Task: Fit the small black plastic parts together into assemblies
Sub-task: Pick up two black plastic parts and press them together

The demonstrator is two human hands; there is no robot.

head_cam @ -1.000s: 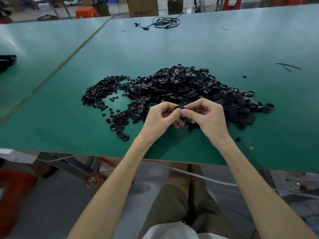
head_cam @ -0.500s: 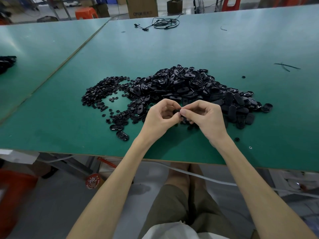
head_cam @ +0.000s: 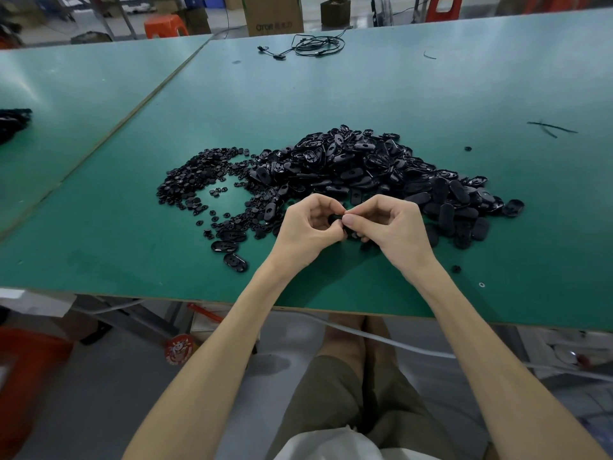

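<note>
While the left hand point(head_cam: 308, 224) and right hand point(head_cam: 388, 224) jointly pinch a small black part point(head_cam: 336, 220) above the tabletop point(head_cam: 331, 94), just before the pile point(head_cam: 365, 167), square alignment and even thumb pressure are advised.

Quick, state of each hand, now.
Left hand: closed, pinching a black part.
Right hand: closed, pinching that part too; one piece or two, cannot tell.
</note>
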